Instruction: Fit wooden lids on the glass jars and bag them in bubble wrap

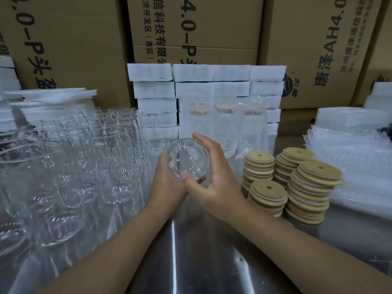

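Glass jar [187, 159] is held above the desk [191, 262], tilted so one round end faces the camera; cannot tell whether that end is mouth or base. The jar sits between both hands. Left hand [169, 184] is under and to the left of the jar, its fingers [163, 166] curled round the lower wall and partly seen through the glass. Right hand [214, 179] is on the jar's right side, its fingers [203, 142] bent over the far rim and the thumb lying across the near rim, touching the glass. Both hands grip the jar with a partly closed curl, not a fist. Left of the held jar: a dense group of empty jars [95, 155] standing upright on the desk. Right of the held jar: four stacks of wooden lids [314, 187], each lid with a small hole, the stacks just beside one another. Further right of the jar: a pile of bubble wrap bags [350, 166] lying flat. Behind the held jar: three bagged jars [224, 126] upright in a row, each bubble wrap bag holding one jar with a tan lid showing near the top. Behind these: white foam blocks [203, 90] in stacked rows, then printed cardboard boxes [191, 28].
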Available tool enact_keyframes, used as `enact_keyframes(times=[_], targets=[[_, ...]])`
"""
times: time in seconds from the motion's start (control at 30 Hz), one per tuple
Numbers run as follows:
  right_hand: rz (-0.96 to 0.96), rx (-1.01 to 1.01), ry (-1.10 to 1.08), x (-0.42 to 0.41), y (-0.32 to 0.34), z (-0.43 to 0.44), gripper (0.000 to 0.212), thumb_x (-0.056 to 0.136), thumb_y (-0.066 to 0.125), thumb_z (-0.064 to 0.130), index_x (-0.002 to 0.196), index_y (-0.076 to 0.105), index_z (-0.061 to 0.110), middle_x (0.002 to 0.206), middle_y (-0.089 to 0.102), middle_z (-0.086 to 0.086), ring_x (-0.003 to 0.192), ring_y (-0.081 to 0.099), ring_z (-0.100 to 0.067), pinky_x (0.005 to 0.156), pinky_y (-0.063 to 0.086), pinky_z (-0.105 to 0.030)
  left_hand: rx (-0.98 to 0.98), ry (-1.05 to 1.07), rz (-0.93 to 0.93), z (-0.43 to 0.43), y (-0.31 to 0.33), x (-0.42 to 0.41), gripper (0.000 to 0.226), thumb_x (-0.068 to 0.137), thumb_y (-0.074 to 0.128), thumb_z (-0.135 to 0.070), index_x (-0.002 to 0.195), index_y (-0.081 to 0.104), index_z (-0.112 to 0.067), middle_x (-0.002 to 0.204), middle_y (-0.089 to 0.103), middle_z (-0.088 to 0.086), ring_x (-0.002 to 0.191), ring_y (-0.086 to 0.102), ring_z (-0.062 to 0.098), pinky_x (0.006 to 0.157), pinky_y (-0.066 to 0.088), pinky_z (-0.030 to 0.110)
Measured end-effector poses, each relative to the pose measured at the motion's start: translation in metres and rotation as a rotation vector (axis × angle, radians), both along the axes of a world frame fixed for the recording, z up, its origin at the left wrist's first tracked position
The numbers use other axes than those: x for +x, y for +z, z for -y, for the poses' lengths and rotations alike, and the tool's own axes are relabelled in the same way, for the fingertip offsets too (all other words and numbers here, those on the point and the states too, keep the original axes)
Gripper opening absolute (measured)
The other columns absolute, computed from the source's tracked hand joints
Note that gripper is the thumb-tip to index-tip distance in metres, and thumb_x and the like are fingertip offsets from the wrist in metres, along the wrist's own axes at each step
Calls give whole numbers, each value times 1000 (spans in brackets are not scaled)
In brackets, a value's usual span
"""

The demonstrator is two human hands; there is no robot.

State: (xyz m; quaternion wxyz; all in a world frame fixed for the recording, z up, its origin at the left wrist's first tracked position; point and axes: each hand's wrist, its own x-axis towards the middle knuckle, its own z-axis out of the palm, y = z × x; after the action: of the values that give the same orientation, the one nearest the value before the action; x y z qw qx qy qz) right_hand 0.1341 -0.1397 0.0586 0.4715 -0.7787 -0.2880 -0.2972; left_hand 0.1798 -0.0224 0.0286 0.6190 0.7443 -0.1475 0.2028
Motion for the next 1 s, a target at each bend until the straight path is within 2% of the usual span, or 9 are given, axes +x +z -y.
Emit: enact_keyframes(times=[0.1,0.27,0.33,0.43,0.53,0.63,0.73,0.87,1.0], targets=[[-50,70,-2,2,-2,-1,65,78,67,36,135,35,28,136,42,11,126,36,10,103,27,-7,94,86,-19,-4,1,2,94,73,80,-16,149,26,-24,146,42,2,137,37,12,112,37,38],[-114,146,-10,6,-3,-2,64,76,64,51,131,35,35,132,43,17,122,38,14,99,33,-8,181,158,63,-5,2,4,94,69,79,-27,149,30,-20,148,38,1,137,35,12,114,34,36],[-122,167,10,7,-3,-1,63,78,54,58,133,32,35,136,42,13,127,37,9,104,33,-15,208,211,69,-4,2,3,97,63,81,-39,145,34,-21,146,36,0,134,30,8,111,32,29],[-120,256,47,8,-3,0,64,81,43,58,136,36,27,138,45,9,130,38,4,110,34,-27,175,163,77,0,5,-4,78,50,76,-56,120,45,-39,125,43,-11,113,40,-3,91,37,12],[-74,331,1,8,-4,1,51,84,39,54,128,43,29,132,49,7,123,45,3,104,39,-26,66,86,-26,3,7,-6,70,46,76,-62,108,54,-37,106,59,-15,99,57,-5,79,45,15],[-53,382,-23,9,-4,1,23,91,42,42,112,46,36,122,52,2,113,52,-3,92,42,-16,-114,-14,-178,5,7,-5,81,49,71,-67,112,62,-17,95,71,-2,89,69,10,78,51,20],[-34,404,-23,10,-3,1,17,91,44,38,105,51,32,113,56,-3,105,55,-7,86,41,-14,-333,-127,-281,6,12,-8,65,61,76,-64,100,60,-14,69,69,-1,67,70,18,66,55,26],[17,339,-45,9,-3,2,28,88,37,44,100,55,27,104,56,2,100,54,-4,86,40,-16,-514,-312,-511,8,17,-7,93,57,58,-72,126,53,-11,87,70,14,73,67,26,74,53,41],[45,287,-48,7,-2,2,34,88,36,43,97,59,20,101,55,8,104,54,-11,91,39,-20,-613,-637,-720,6,20,-15,102,66,47,-75,137,45,-2,99,66,20,82,66,28,73,55,37]])
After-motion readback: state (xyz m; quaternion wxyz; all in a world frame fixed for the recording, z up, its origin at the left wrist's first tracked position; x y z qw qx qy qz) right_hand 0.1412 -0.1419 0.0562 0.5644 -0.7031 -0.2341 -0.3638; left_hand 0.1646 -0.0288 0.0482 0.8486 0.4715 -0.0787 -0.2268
